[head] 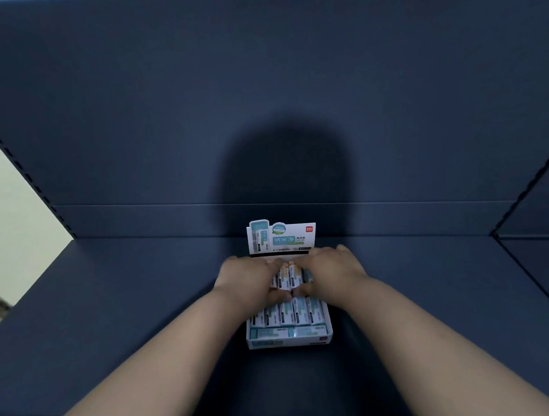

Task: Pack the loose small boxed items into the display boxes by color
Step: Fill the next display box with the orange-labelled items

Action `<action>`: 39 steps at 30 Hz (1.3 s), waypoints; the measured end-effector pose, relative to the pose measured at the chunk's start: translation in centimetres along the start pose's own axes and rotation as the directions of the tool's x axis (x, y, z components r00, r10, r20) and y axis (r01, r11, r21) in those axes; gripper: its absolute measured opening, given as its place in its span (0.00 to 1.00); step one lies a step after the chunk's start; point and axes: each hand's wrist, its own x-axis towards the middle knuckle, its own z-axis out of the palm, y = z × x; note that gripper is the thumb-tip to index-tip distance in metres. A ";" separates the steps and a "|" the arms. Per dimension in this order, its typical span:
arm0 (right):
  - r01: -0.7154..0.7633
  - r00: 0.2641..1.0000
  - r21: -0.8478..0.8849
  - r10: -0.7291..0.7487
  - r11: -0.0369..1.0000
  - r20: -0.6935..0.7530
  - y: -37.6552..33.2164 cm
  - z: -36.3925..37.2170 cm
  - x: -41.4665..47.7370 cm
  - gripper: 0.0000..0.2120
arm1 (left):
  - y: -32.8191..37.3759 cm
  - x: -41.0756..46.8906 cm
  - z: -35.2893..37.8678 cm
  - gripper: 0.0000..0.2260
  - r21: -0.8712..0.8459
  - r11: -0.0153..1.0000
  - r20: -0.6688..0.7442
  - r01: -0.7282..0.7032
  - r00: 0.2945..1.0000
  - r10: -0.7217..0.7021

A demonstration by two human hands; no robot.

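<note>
A white and teal display box [289, 341] stands on the dark shelf, its printed header card [281, 238] upright at the back. Several small teal-and-white boxed items [286, 314] fill its front rows. My left hand [250, 281] and my right hand [330, 273] both rest over the back row. Together they clasp a few small boxed items [289, 276] between fingers and thumbs. The hands hide the rest of that row.
The dark blue shelf board [112, 314] spreads to both sides of the box. A dark back panel [260, 96] rises behind it, with a slotted upright [13, 159] at the left. My head's shadow falls on the panel.
</note>
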 end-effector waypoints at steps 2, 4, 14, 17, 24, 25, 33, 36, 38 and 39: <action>-0.006 1.000 0.005 0.006 1.000 0.004 -0.1 -0.1 0.0 0.24 | -0.3 -0.2 0.0 0.26 0.018 0.999 -0.017 -0.030 0.999 0.031; -0.010 1.000 0.024 0.010 1.000 0.010 0.1 -0.2 -0.1 0.24 | -0.6 -0.3 0.1 0.24 0.047 0.998 -0.014 -0.050 0.999 0.050; -0.013 0.999 0.064 0.009 0.998 0.052 0.2 -0.1 0.3 0.25 | -0.4 -0.5 0.5 0.23 0.073 0.996 -0.017 -0.045 0.999 0.046; -0.025 0.998 0.054 0.023 0.998 0.051 0.2 -0.1 0.1 0.26 | -0.2 -0.3 0.4 0.24 0.110 0.993 0.023 -0.037 0.999 0.034; -0.012 0.999 0.003 0.013 1.000 -0.030 0.0 -0.2 -0.5 0.25 | -0.2 -0.7 -0.1 0.26 0.128 0.992 0.061 -0.008 0.998 0.000; -0.018 0.999 -0.005 0.018 1.000 -0.032 0.1 -0.1 -0.6 0.24 | -0.3 -0.8 0.0 0.25 0.134 0.991 0.066 -0.007 0.998 -0.001; -0.041 0.999 0.029 0.041 0.999 -0.030 0.0 0.3 -0.5 0.23 | -0.1 -0.9 0.2 0.23 0.123 0.992 0.108 0.016 0.994 -0.030; -0.051 0.998 0.018 0.051 0.999 -0.032 0.0 0.1 -0.7 0.25 | -0.1 -1.3 -0.1 0.25 0.074 0.997 0.083 0.022 0.996 -0.028; -0.071 0.997 0.012 0.072 0.997 -0.040 0.2 -0.1 -1.0 0.27 | -0.1 -1.5 -0.5 0.25 0.045 0.999 0.049 0.012 0.999 -0.014; -0.085 0.996 0.010 0.085 0.996 -0.040 0.2 -0.2 -1.2 0.28 | 0.0 -1.5 -0.7 0.25 0.032 0.999 0.033 0.001 0.999 -0.002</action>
